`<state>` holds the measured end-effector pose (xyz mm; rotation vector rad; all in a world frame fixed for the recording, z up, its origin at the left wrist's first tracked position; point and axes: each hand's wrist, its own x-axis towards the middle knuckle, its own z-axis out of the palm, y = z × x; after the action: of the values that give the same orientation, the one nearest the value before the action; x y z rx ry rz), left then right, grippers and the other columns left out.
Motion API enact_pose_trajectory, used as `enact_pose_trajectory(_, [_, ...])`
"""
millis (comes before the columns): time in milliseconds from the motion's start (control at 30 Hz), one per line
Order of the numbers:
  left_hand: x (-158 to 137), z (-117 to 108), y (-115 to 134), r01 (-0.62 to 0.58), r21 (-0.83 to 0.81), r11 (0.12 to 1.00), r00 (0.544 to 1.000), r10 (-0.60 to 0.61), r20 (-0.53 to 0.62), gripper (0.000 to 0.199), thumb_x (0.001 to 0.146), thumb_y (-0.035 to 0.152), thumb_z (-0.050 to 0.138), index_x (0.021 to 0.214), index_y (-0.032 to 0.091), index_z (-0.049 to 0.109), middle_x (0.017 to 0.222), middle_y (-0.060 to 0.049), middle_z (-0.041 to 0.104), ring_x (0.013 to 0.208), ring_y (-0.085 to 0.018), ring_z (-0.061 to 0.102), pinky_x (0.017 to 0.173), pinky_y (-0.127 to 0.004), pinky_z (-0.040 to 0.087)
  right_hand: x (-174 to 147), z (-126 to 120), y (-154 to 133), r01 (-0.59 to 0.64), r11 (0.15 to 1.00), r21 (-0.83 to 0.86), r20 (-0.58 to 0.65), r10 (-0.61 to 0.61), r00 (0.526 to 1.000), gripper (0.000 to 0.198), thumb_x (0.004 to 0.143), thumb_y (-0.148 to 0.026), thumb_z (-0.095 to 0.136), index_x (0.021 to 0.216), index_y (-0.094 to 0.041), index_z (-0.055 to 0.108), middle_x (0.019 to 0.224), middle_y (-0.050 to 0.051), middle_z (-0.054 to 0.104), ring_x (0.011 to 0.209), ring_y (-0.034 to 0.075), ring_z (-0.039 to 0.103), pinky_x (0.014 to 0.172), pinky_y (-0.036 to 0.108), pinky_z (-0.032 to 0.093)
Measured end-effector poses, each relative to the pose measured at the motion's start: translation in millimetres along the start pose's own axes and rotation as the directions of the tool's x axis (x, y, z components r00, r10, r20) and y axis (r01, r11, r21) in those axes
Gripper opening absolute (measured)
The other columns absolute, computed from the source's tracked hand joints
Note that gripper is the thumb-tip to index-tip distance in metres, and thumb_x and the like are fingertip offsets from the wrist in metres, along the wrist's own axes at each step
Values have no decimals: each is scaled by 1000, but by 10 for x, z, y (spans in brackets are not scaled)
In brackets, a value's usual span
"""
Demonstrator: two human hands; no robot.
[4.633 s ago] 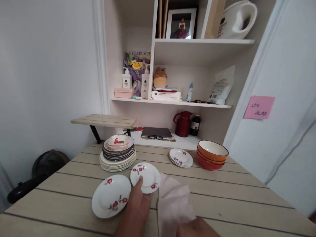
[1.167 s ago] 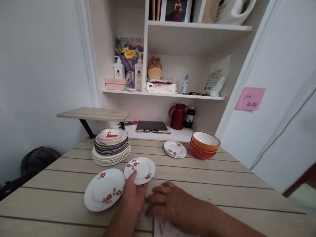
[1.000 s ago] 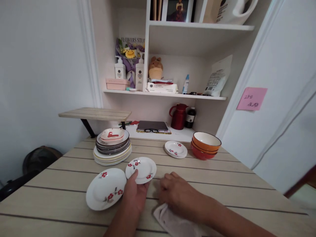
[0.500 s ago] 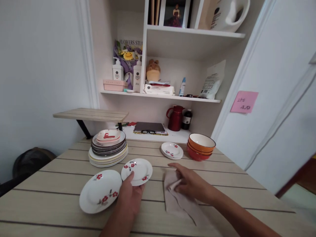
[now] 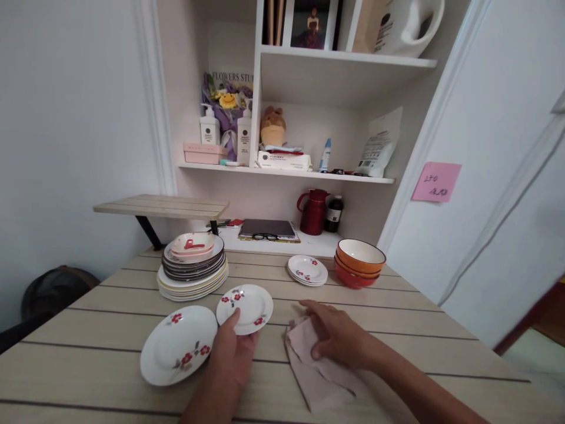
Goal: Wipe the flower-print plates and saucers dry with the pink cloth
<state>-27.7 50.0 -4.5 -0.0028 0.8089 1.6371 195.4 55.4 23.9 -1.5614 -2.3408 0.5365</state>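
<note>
My left hand (image 5: 236, 356) grips a small white plate (image 5: 253, 303) with red flowers, thumb on top and fingers underneath. Beside it, a larger white plate (image 5: 165, 347) with the same flower pattern lies on the table. My right hand (image 5: 338, 335) rests over a folded greyish-pink cloth (image 5: 322, 383), its index finger stretched out and its thumb apart from it. Part of the cloth is hidden beneath that hand.
A stack of plates (image 5: 194, 288), topped by pink dishes (image 5: 192, 244), stands at the left near a raised wooden shelf (image 5: 163, 206). Small flowered plates (image 5: 308, 271) and orange and red bowls (image 5: 359, 265) sit farther back. A red jug (image 5: 314, 212) stands behind.
My right hand has shifted slightly toward me and loosened from the bunched cloth, which now lies flatter with its near edge moved left. My left hand and the small plate have barely moved.
</note>
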Motion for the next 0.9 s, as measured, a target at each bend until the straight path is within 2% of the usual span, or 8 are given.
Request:
enact_pose_trajectory(133, [-7, 9, 0, 8, -1, 1000, 1000, -8, -11, 34, 82, 4, 55, 113, 16, 59, 104, -12, 72, 78, -18, 71, 68, -34, 61, 97, -143, -21, -25, 997, -72, 108, 32, 994, 49, 71, -28, 66, 119, -23, 63, 122, 11, 64, 114, 30, 55, 95, 43, 39])
enact_pose_trajectory(267, [-7, 0, 4, 14, 4, 1000, 1000, -14, -17, 34, 83, 4, 54, 113, 17, 58, 104, -11, 72, 78, -18, 71, 68, -35, 61, 198, -76, -62, 13, 971, -239, 123, 17, 992, 43, 61, -30, 73, 103, -24, 68, 111, 10, 65, 106, 31, 55, 88, 43, 40])
enact_pose_trajectory(367, [-2, -3, 6, 19, 15, 1000, 1000, -19, -24, 35, 83, 4, 54, 115, 17, 58, 104, -12, 71, 77, -18, 71, 67, -34, 60, 247, 9, -56, 55, 976, -213, 54, -44, 998, 22, 58, -23, 71, 79, -21, 63, 95, 6, 62, 89, 24, 56, 75, 33, 41])
enact_pose_trajectory(467, [3, 1, 5, 21, 15, 1000, 1000, -21, -18, 35, 82, 4, 54, 115, 16, 57, 107, -13, 71, 77, -18, 71, 67, -34, 60, 250, 21, -46, 97, 993, -66, -87, -103, 991, 15, 61, -16, 64, 68, -20, 52, 84, 3, 59, 75, 16, 53, 65, 25, 39])
enact_pose_trajectory(600, [0, 5, 4, 24, 17, 1000, 1000, -24, -16, 35, 82, 4, 55, 115, 16, 57, 110, -13, 70, 78, -18, 70, 67, -35, 60, 133, 14, -52, 171, 985, 1, -206, -167, 964, 12, 69, -10, 54, 76, -20, 53, 77, 1, 61, 72, 15, 53, 65, 25, 41])
enact_pose_trajectory(667, [-8, 6, 6, 18, 14, 1000, 1000, -18, -11, 36, 81, 3, 55, 115, 15, 57, 112, -14, 69, 79, -19, 70, 68, -36, 60, 37, 48, -49, 259, 963, -72, -216, -269, 939, 31, 71, -6, 52, 97, -21, 59, 92, 4, 67, 87, 19, 57, 77, 31, 43])
enact_pose_trajectory(767, [-16, 7, 8, 21, 12, 1000, 1000, -20, -16, 35, 81, 3, 55, 114, 15, 57, 113, -14, 68, 79, -19, 70, 67, -35, 60, -99, 117, -19, 418, 885, -207, -186, -455, 871, 55, 78, -2, 48, 128, -24, 50, 117, 9, 66, 110, 23, 55, 95, 42, 38])
enact_pose_trajectory(900, [-15, 8, 8, 36, 14, 999, 999, -36, -24, 34, 81, 3, 55, 114, 15, 58, 113, -14, 69, 79, -18, 70, 66, -34, 60, -262, 144, 58, 467, 825, -318, -106, -520, 847, 39, 90, -10, 44, 119, -31, 59, 123, 4, 66, 128, 25, 45, 107, 50, 28])
